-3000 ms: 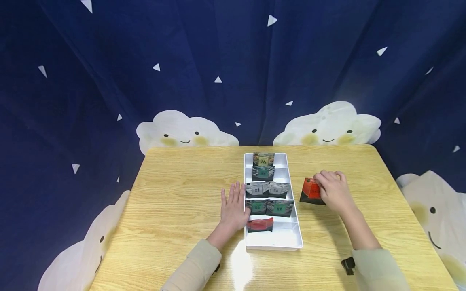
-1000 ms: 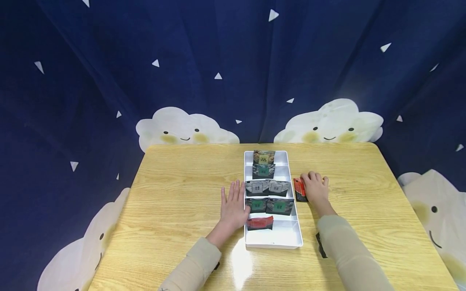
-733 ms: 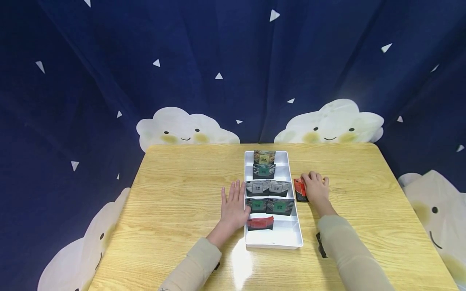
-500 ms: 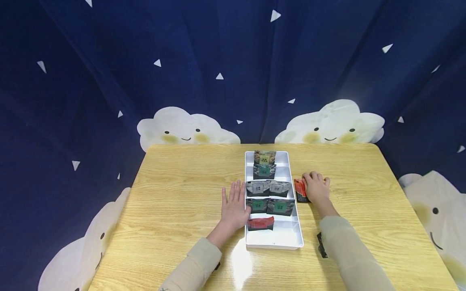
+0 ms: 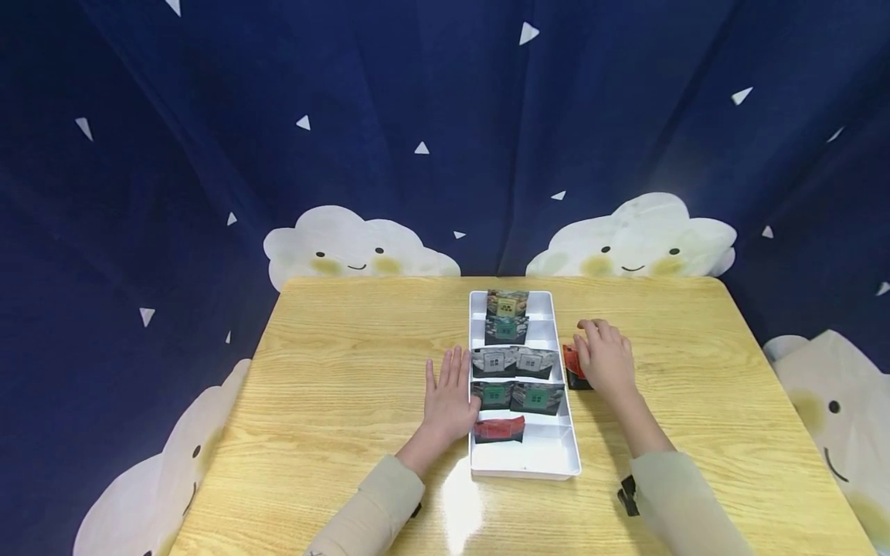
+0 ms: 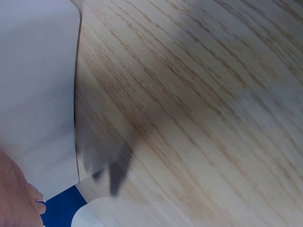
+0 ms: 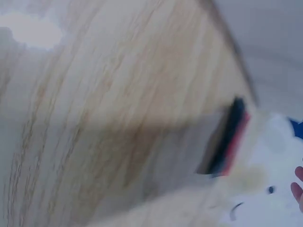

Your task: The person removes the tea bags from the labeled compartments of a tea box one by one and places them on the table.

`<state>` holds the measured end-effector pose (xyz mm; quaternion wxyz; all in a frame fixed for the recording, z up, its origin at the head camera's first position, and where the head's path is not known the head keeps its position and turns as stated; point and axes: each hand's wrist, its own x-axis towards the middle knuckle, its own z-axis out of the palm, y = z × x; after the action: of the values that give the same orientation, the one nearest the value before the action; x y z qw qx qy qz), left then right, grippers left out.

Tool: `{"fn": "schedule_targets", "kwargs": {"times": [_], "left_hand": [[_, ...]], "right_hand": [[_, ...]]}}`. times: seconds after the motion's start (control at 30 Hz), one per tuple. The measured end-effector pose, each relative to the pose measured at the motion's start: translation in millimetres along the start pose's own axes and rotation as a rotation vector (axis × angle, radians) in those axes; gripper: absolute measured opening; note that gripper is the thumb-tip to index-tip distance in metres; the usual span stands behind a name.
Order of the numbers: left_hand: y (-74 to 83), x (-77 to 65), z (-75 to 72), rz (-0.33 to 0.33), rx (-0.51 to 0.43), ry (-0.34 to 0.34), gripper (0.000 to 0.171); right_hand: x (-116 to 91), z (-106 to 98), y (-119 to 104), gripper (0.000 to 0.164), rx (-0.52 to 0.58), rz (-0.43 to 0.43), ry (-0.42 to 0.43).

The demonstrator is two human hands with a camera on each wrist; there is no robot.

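A white compartment tray (image 5: 524,457) lies lengthwise on the table, with small dark packets in its sections. My left hand (image 5: 447,403) rests along the tray's left side, fingers straight and the thumb at the rim; some of its fingers (image 6: 19,194) show beside the white wall in the left wrist view. Right of the tray, my right hand (image 5: 606,361) hovers with loosely bent fingers over a red-and-black packet (image 5: 575,372), partly covering it. In the blurred right wrist view that packet (image 7: 229,142) stands on the table, apart from the fingertips (image 7: 297,189).
From back to front the tray holds a yellow-label packet (image 5: 507,303), a green-label one (image 5: 506,330), two grey-label ones (image 5: 494,361), two more green ones (image 5: 537,398) and a red one (image 5: 499,429). A blue curtain (image 5: 389,116) hangs behind the wooden table (image 5: 348,332).
My right hand carried the red-and-black packet left to beside the tray, then let go and lifted a little. My left hand stayed at the tray's side.
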<state>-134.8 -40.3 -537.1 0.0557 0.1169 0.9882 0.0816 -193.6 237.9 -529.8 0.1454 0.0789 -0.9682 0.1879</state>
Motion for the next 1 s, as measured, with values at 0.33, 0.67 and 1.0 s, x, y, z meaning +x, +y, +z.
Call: {"fn": "schedule_targets", "kwargs": {"times": [0.33, 0.67, 1.0], "left_hand": [[0.3, -0.1, -0.5, 0.009, -0.001, 0.006, 0.073], [0.1, 0.4, -2.3, 0.009, -0.006, -0.004, 0.073], [0.6, -0.1, -2.4, 0.011, 0.007, -0.001, 0.074]], "right_hand": [[-23, -32, -52, 0.026, -0.004, -0.346, 0.142], [-48, -28, -83, 0.036, 0.013, -0.584, 0.077], [-67, -7, -92, 0.036, 0.013, -0.669, 0.000]]}}
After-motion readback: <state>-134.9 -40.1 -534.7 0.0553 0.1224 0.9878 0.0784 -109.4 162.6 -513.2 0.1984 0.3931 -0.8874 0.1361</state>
